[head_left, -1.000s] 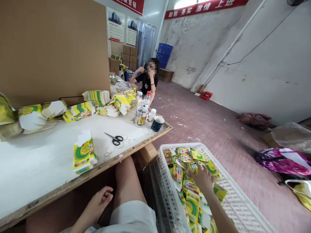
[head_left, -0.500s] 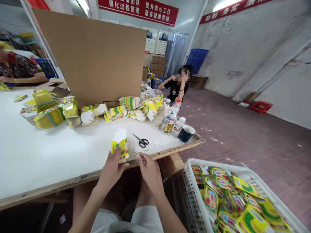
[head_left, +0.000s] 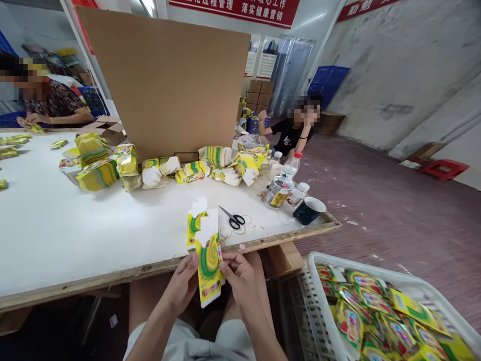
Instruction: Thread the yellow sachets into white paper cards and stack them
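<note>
Both my hands hold one flat yellow-and-green carton (head_left: pixel 209 264) upright just below the table's front edge. My left hand (head_left: pixel 183 282) pinches its left side and my right hand (head_left: pixel 240 281) pinches its right side, fingers closed on it. A small stack of the same flat cartons (head_left: pixel 193 226) lies on the white table (head_left: pixel 75 235) right behind it. To my right stands a white plastic crate (head_left: pixel 413 288) filled with yellow and red sachets (head_left: pixel 368 311).
Black scissors (head_left: pixel 233 219) and loose rubber bands (head_left: pixel 225 233) lie near the stack. A dark mug (head_left: pixel 308 210), a jar (head_left: pixel 277 191) and bottles stand at the table's right corner. Piles of cartons (head_left: pixel 101 168) line a cardboard sheet (head_left: pixel 169 80). Two other people sit further off.
My right hand left the crate of sachets and came to the table edge. Both hands took one carton off the stack and hold it up; my view swung left.
</note>
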`<action>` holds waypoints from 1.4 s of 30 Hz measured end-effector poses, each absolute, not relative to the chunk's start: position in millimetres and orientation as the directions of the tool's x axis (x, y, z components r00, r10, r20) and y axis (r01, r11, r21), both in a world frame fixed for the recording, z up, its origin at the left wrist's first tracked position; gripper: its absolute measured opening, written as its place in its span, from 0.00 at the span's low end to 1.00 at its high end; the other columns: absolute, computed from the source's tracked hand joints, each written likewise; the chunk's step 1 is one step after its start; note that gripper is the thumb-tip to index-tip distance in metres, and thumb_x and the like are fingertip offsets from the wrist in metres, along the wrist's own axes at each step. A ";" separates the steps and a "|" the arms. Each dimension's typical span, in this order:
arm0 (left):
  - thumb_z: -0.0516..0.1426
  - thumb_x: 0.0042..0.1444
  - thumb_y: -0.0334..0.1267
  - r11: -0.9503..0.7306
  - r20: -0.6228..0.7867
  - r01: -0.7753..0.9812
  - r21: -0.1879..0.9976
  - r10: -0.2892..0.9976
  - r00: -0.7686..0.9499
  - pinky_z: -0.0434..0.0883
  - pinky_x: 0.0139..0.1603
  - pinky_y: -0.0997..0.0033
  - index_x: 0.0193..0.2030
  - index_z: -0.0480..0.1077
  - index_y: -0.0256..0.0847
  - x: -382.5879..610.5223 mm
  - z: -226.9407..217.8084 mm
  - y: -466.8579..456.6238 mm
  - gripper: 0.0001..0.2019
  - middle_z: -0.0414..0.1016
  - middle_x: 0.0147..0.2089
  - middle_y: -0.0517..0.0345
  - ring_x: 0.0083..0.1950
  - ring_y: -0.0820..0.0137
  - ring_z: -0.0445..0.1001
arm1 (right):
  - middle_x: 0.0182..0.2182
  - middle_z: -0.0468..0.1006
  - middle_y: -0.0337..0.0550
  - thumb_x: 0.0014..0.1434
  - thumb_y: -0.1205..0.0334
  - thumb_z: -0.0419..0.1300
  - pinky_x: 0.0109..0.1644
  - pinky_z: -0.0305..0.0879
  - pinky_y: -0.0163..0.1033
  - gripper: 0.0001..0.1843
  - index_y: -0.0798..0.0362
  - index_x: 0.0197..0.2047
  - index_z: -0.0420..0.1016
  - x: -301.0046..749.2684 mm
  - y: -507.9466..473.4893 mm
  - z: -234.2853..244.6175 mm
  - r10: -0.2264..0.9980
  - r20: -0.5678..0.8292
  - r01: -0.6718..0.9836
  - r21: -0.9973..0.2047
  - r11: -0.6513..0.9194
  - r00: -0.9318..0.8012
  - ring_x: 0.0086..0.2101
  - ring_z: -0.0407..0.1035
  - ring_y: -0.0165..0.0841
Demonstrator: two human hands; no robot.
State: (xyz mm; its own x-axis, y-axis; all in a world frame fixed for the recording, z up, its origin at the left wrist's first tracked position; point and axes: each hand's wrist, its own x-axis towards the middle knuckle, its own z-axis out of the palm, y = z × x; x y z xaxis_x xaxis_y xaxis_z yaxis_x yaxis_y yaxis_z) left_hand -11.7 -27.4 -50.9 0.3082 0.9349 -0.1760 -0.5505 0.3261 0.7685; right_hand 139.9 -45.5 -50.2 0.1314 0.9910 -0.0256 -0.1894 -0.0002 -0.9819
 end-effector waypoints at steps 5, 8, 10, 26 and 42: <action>0.67 0.50 0.45 0.387 -0.152 -0.678 0.625 0.912 0.381 0.75 0.53 0.56 0.40 0.80 0.39 0.6 -43.5 -35.5 0.14 0.85 0.41 0.49 0.46 0.55 0.81 | 0.35 0.82 0.45 0.51 0.50 0.70 0.44 0.71 0.40 0.15 0.52 0.34 0.78 135.9 -57.4 -43.6 0.989 -0.071 -0.304 -0.952 -0.029 0.127 0.36 0.74 0.37; 0.69 0.47 0.44 0.347 -0.206 -0.651 0.675 0.936 0.284 0.77 0.47 0.62 0.38 0.79 0.38 4.5 -45.5 -33.5 0.14 0.85 0.35 0.52 0.41 0.58 0.82 | 0.34 0.81 0.45 0.51 0.50 0.70 0.41 0.70 0.39 0.15 0.53 0.35 0.79 135.9 -60.5 -40.5 0.989 -0.071 -0.243 -0.969 -0.038 0.129 0.35 0.73 0.37; 0.69 0.47 0.46 0.317 -0.227 -0.606 0.730 0.948 0.222 0.78 0.44 0.63 0.39 0.78 0.37 6.5 -48.3 -31.9 0.16 0.84 0.35 0.52 0.40 0.59 0.82 | 0.32 0.81 0.45 0.53 0.50 0.68 0.38 0.70 0.38 0.15 0.54 0.36 0.78 135.9 -62.5 -40.6 0.988 -0.070 -0.184 -0.982 -0.044 0.135 0.33 0.72 0.36; 0.60 0.60 0.39 0.127 -0.015 -0.235 0.964 0.904 0.427 0.72 0.48 0.70 0.58 0.61 0.46 -5.4 -32.1 -40.8 0.21 0.79 0.50 0.50 0.51 0.62 0.78 | 0.44 0.79 0.44 0.63 0.56 0.60 0.47 0.70 0.38 0.18 0.47 0.56 0.71 174.2 -60.7 -32.5 0.993 0.115 -0.032 -0.993 0.114 -0.025 0.43 0.74 0.36; 0.59 0.60 0.39 0.086 -0.050 -0.067 0.994 0.906 0.421 0.74 0.48 0.66 0.62 0.66 0.43 -1.8 -37.6 -41.7 0.23 0.78 0.54 0.46 0.54 0.57 0.76 | 0.37 0.80 0.45 0.61 0.50 0.60 0.43 0.71 0.41 0.19 0.50 0.51 0.76 189.1 -58.2 -26.0 0.999 0.053 0.053 -0.997 0.053 0.007 0.39 0.74 0.38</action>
State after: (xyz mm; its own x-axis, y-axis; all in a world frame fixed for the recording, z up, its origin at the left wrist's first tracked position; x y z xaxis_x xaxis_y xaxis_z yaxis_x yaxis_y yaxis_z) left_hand -1.8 -41.7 -37.6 0.4206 0.9059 -0.0495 -0.0673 0.0856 0.9941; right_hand 189.1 -58.2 -26.0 0.0074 0.9986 0.0533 0.0534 0.0528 -0.9972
